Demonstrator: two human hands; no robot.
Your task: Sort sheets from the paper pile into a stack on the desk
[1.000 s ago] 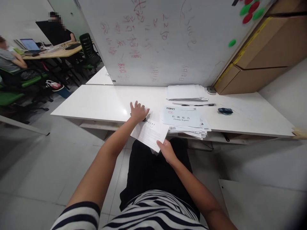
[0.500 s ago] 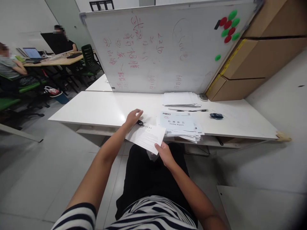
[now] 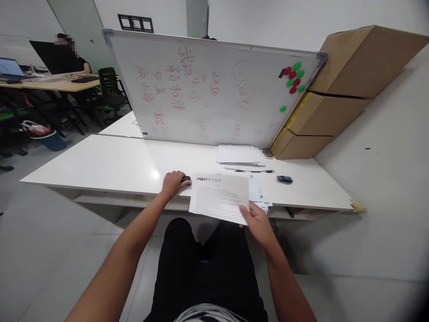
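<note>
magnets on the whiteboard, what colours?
Red and green magnets, clustered top right of the whiteboard; head view.

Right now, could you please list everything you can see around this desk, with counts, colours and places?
sheet: 1, white, printed, over the table's near edge, held at its right corner
small object: 1, black, on the table under the left fingers
paper stack: 1, white, under and right of the sheet
rear paper pile: 1, white, by the whiteboard's foot
pen: 1, dark, in front of the rear pile
clip-like item: 1, dark blue, right side of the table
table: 1, white
whiteboard: 1, red writing, leaning at the table's back
magnets: several, red and green, on the board
cardboard boxes: stacked, brown, far right
left hand: on the small object
right hand: pinching the sheet
</note>
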